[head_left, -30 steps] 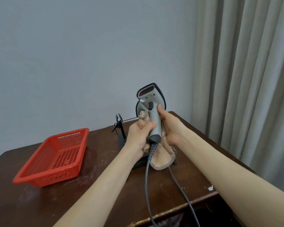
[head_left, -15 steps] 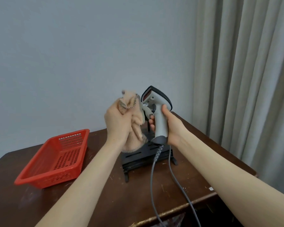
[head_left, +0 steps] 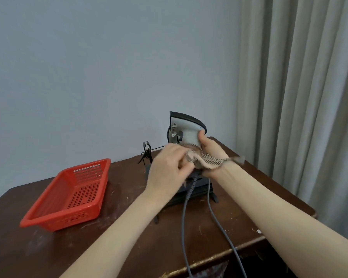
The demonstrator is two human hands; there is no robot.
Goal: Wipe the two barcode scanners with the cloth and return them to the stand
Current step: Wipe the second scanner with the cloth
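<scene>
The right hand point(head_left: 211, 155) grips the handle of a grey barcode scanner point(head_left: 186, 130), holding it upright just above the black stand point(head_left: 199, 191) at the far right of the table point(head_left: 28, 257). The left hand point(head_left: 168, 167), blurred, curls its fingers on the cloth point(head_left: 207, 160), which drapes across the back of the right hand. A red basket point(head_left: 64, 219) sits to the left, well apart.

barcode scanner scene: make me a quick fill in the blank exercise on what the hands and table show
1. The right hand grips the barcode ____.
2. The left hand holds the checked ____ against it.
3. The plastic basket on the table is coloured ____.
4. ____ grey cables run off the table's front edge.
Missing words: scanner; cloth; red; two.
</scene>
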